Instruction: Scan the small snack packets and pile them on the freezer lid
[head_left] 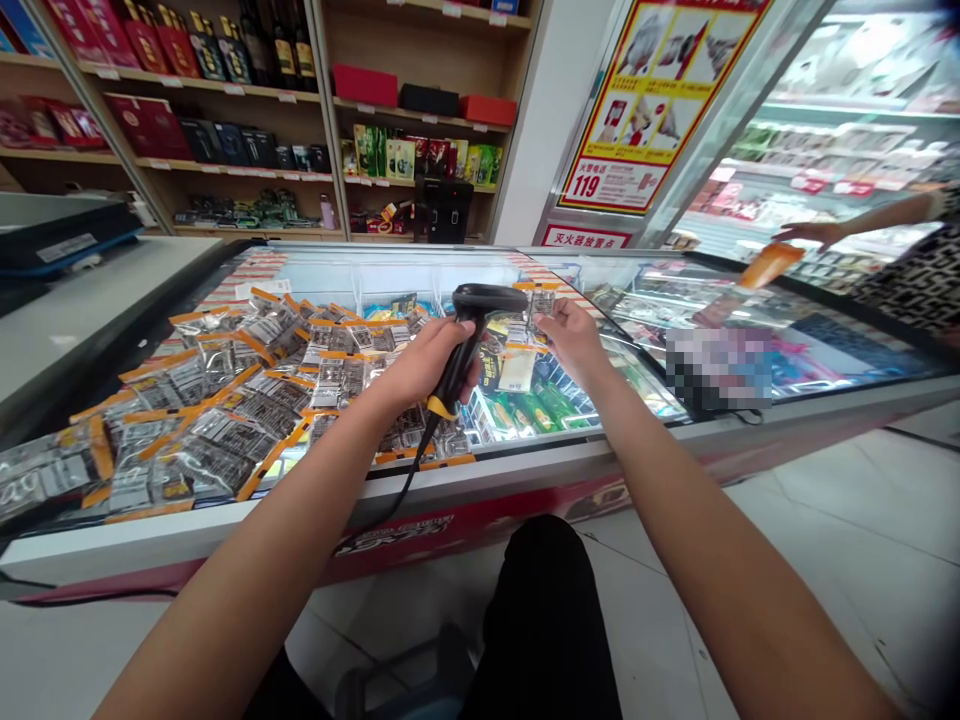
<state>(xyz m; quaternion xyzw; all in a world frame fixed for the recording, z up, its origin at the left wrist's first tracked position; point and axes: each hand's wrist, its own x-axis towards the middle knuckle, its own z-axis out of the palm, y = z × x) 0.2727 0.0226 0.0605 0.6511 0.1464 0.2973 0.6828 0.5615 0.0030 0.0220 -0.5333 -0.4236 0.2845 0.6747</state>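
My left hand [433, 362] is wrapped round the handle of a black barcode scanner [489, 297], whose head points to the right. A cable runs down from the yellow-ringed end of its handle. Between the fingertips of my right hand [576, 338] is the edge of a small clear snack packet [538, 302] with an orange strip. The scanner's head is close to this packet. To the left, a heap of similar printed packets [232, 430] with orange edges spreads over the glass top of a chest freezer [525, 447].
Green bottles [544, 408] show through the freezer's glass. On the right, another person's hand [817, 234] is near a blurred orange packet [771, 264]. Shelves [296, 97] of boxes and bottles stand behind. A grey counter [90, 300] is at left.
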